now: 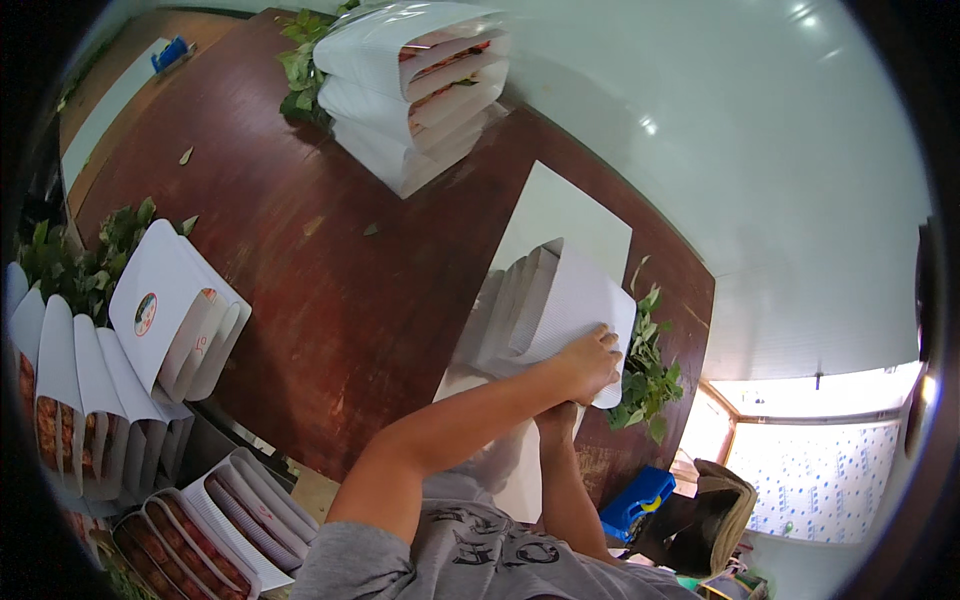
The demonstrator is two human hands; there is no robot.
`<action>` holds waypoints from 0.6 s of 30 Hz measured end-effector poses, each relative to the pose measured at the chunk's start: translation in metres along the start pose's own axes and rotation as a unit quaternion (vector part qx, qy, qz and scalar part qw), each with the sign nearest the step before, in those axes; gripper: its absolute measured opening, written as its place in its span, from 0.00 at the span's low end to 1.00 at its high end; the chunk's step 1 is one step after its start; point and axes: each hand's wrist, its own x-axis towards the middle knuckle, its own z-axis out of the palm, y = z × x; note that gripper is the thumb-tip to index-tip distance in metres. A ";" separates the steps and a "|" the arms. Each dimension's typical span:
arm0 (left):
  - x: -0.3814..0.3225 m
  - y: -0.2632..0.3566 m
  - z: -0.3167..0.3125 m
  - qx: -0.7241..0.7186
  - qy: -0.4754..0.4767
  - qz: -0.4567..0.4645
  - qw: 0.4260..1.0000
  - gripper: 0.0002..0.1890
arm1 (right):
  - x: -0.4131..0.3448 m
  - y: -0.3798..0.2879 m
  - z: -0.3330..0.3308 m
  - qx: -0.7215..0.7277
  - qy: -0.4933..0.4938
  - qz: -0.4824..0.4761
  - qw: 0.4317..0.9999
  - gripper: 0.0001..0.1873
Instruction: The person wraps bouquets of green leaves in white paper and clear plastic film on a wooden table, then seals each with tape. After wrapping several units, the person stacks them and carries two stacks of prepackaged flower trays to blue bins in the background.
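A bundle wrapped in white corrugated paper (577, 300) lies on a pale board (570, 210) on the table, with green leafy stems (649, 367) coming out on its right side. My left hand (592, 366) holds the lower right part of the wrap from above, fingers bent over it. Just below, touching or nearly touching the left, is my right hand (559, 420) at the wrap's lower edge. Its fingers are mostly hidden, so its grip is unclear. Clear film (499, 465) hangs over the board in front of my shirt.
Wrapped, leafy bundles (367, 112) are stacked at the far edge of the red-brown table (300, 315). More wrapped bundles (180, 307) crowd the left and lower left. A blue tape dispenser (637, 502) is at lower right, another blue object (171, 54) at far left. A pale wall rises at right.
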 end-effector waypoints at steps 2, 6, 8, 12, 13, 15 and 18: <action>-0.002 0.002 -0.001 0.004 0.002 0.005 1.000 0.27 | -0.005 -0.005 -0.005 0.028 0.062 0.009 0.998 0.21; -0.007 0.005 0.006 0.020 0.021 0.014 0.999 0.29 | -0.017 -0.008 -0.001 -0.028 0.112 0.003 0.993 0.20; -0.011 0.005 0.007 0.024 0.026 0.015 0.999 0.29 | -0.031 -0.009 0.005 -0.098 0.113 0.022 0.988 0.19; -0.011 0.007 0.009 0.038 0.027 0.031 0.998 0.32 | -0.062 -0.012 -0.002 -0.223 0.189 0.031 0.956 0.15; -0.013 0.008 0.005 0.044 0.024 0.034 0.998 0.32 | -0.071 -0.012 -0.001 -0.241 0.183 0.019 0.953 0.15; -0.010 0.011 -0.004 0.060 -0.014 0.036 0.997 0.34 | -0.098 -0.013 0.003 -0.275 0.174 -0.010 0.945 0.15; -0.010 0.012 -0.006 0.082 -0.029 0.032 0.996 0.36 | -0.137 -0.012 0.013 -0.373 0.191 -0.046 0.907 0.13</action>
